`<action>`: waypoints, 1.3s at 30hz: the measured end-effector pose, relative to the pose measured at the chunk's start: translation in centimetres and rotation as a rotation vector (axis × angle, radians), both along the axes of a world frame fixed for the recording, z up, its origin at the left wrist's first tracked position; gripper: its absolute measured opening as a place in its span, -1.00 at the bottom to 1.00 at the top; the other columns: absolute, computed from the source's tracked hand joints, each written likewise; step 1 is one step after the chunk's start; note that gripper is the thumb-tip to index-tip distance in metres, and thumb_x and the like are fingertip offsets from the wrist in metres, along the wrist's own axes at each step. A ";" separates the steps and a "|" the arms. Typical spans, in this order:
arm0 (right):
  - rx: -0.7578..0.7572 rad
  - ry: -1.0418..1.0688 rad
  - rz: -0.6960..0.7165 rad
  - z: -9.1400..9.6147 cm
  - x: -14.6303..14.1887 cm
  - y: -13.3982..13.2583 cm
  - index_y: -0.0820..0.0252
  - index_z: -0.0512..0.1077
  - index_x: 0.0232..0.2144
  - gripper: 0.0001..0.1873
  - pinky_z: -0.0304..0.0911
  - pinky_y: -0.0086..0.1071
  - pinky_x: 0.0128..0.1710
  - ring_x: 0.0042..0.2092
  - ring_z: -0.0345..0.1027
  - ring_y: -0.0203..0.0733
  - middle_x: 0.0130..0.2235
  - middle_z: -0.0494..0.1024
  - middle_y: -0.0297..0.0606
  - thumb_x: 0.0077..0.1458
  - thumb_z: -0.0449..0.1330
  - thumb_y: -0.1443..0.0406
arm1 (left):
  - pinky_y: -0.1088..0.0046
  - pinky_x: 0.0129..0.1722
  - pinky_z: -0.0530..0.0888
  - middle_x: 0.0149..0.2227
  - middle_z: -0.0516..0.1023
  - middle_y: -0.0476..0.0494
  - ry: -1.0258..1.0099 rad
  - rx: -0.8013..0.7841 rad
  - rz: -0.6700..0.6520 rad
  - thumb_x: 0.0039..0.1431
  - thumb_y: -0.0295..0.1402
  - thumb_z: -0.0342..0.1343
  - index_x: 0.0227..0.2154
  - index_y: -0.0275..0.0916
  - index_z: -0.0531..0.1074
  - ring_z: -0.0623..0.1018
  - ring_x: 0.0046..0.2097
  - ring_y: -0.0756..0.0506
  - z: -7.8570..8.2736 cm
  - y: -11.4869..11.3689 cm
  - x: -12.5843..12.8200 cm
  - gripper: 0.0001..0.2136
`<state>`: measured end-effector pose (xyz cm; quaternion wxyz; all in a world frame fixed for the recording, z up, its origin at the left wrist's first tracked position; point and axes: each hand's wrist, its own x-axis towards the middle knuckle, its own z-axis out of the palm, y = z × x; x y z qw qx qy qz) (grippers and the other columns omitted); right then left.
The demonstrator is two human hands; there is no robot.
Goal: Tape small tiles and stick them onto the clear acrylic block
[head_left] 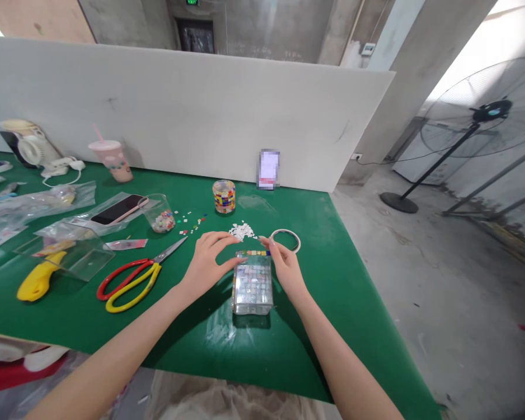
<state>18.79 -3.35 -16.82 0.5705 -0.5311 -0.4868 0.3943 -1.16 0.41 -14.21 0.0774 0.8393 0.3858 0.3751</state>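
A clear plastic box (252,286) is in front of me on the green table, with pale square tiles showing through it and a row of coloured tiles (257,253) along its far edge. My left hand (210,256) is at its far left corner, thumb at the edge and fingers apart from it, arched toward a pile of small white tiles (242,231). At the far right corner is my right hand (285,265), its thumb and fingertips drawn together; anything between them is too small to make out. A roll of tape (298,240) lies just beyond it.
Red-and-yellow scissors (135,280) lie left of my left hand. Farther left are a yellow-handled tool (41,280), a clear bent plastic piece (87,256), a cup of tiles (163,216) and a phone (118,210). A mosaic-covered jar (224,197) stands behind the white pile.
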 end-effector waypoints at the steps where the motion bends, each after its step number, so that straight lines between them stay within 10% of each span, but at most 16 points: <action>1: -0.005 0.005 0.012 0.0 -0.1 0.0 0.23 0.51 -0.10 -0.62 0.19 0.06 0.20 0.09 0.44 -0.05 0.00 0.59 -0.14 0.29 0.12 0.06 | 0.16 0.04 0.40 -0.08 0.57 -0.17 -0.016 -0.024 -0.001 0.20 -0.18 0.23 -0.11 -0.15 0.52 0.50 0.00 -0.20 0.0 0.1 0.1 -0.75; 21: 0.056 0.029 0.060 -0.6 -1.6 -0.3 0.23 0.49 -0.12 -0.65 0.29 0.00 0.10 0.00 0.47 -0.09 -0.07 0.59 -0.17 0.29 0.12 0.08 | 0.21 0.02 0.50 0.00 0.62 -0.27 -0.441 -0.957 -0.078 0.32 -0.24 -0.01 -0.08 -0.32 0.52 0.59 0.02 -0.15 0.3 -0.6 3.4 -0.69; 39: 0.071 0.021 0.058 -1.5 -1.5 0.1 0.23 0.47 -0.09 -0.69 0.38 -0.07 -0.01 -0.05 0.47 -0.11 -0.05 0.55 -0.17 0.29 0.14 0.12 | 0.16 0.16 0.36 0.00 0.63 -0.22 -0.620 -1.140 -0.130 0.26 0.04 -0.02 -0.09 -0.21 0.59 0.51 0.12 -0.28 0.5 -1.3 3.0 -0.53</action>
